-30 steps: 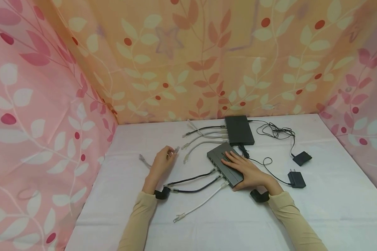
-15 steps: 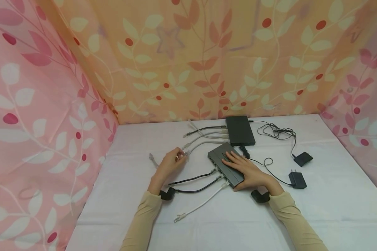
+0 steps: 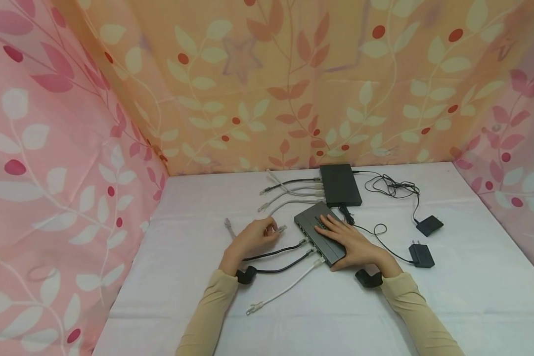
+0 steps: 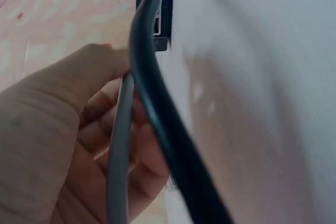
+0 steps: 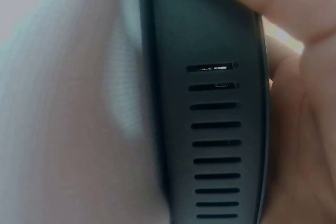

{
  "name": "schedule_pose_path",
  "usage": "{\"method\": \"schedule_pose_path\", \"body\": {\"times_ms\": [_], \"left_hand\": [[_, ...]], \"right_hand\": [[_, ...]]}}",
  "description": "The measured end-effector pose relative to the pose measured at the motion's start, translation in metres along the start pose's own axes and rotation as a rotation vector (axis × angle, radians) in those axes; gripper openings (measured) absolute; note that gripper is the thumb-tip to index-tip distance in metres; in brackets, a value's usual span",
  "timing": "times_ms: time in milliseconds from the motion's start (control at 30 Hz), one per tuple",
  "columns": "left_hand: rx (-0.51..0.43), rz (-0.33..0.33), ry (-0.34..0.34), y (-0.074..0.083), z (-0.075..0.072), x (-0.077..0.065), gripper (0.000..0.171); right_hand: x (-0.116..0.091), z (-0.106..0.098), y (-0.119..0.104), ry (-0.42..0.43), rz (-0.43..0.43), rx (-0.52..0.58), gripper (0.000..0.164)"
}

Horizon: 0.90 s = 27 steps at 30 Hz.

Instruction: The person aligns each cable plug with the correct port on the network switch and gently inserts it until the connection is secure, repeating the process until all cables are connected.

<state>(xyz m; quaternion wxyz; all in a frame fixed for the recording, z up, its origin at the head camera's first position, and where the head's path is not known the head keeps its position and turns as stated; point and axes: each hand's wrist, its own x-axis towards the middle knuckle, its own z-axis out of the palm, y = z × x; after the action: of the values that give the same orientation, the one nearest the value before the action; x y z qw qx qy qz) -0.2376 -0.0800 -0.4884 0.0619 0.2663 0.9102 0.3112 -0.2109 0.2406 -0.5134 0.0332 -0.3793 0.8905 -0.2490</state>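
Note:
My left hand (image 3: 254, 238) pinches a grey Ethernet cable (image 4: 119, 150) between thumb and fingers, its clear plug (image 3: 282, 229) sticking out toward the grey network switch (image 3: 309, 216). Plug and switch are apart. The cable's other plug (image 3: 228, 224) shows behind that hand. My right hand (image 3: 349, 243) rests on top of the switch with fingers spread and straight, the thumb by the near end. In the right wrist view the vented side (image 5: 215, 129) of the switch fills the middle. Two black cables (image 3: 273, 254) and a white cable (image 3: 289, 288) are plugged into the switch.
A black network box (image 3: 340, 185) with several cables plugged in stands behind the switch. Two power adapters (image 3: 429, 225) with thin black cords lie to the right. A black cable (image 4: 173, 135) crosses close before the left wrist camera. Patterned curtains (image 3: 249, 99) enclose the table.
My left hand has moved right and slightly nearer me, bringing the grey Ethernet cable's plug close to the switch's port side. The right hand and the switch stay where they were.

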Motion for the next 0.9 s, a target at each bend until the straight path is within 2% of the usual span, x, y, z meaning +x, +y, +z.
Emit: {"method": "schedule_pose_path", "body": {"times_ms": [133, 300, 567, 900], "left_hand": [[0.003, 0.046, -0.071, 0.003, 0.005, 0.002, 0.010], [0.036, 0.075, -0.096, 0.008, 0.011, 0.007, 0.010], [0.092, 0.093, -0.080, 0.013, 0.019, 0.014, 0.014], [0.127, 0.084, -0.054, 0.020, 0.024, 0.018, 0.015]], "right_hand": [[0.000, 0.000, 0.000, 0.003, 0.002, -0.004, 0.108], [0.001, 0.000, 0.000, 0.002, 0.002, -0.012, 0.108], [0.001, 0.000, 0.000, 0.005, -0.004, -0.015, 0.108], [0.000, 0.001, 0.001, 0.011, -0.011, -0.008, 0.109]]}}
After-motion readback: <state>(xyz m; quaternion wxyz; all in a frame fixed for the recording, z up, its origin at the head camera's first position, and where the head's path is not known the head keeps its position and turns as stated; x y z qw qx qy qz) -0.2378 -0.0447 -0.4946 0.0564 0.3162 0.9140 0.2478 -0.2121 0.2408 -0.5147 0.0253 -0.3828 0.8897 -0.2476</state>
